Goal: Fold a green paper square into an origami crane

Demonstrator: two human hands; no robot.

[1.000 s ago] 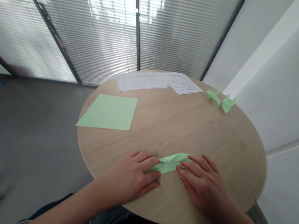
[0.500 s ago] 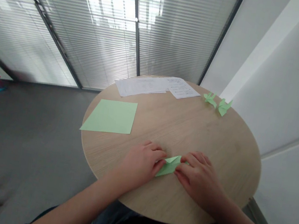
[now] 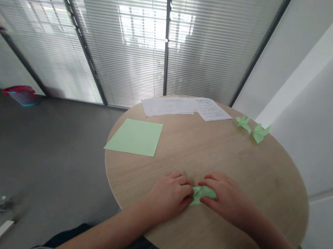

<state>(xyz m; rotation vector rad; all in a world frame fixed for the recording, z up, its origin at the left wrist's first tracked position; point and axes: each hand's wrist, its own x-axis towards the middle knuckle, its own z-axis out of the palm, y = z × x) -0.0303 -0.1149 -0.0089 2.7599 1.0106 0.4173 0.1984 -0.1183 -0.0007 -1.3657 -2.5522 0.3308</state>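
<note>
A small folded piece of green paper (image 3: 202, 194) lies on the round wooden table (image 3: 263, 190), near its front edge. My left hand (image 3: 171, 194) has curled fingers pinching the paper's left end. Beside it, my right hand (image 3: 228, 198) grips the right part with fingers bent over it. Both hands rest low on the tabletop and cover much of the paper.
A flat green paper square (image 3: 136, 137) lies at the table's left. White printed sheets (image 3: 185, 105) sit at the far edge. Two folded green paper figures (image 3: 252, 129) stand at the far right. A pink basket (image 3: 21, 94) sits on the grey floor at left.
My hands have drawn closer together over the green paper, which now shows shorter and more folded. The view has shifted, with the table lower and further right in frame.
</note>
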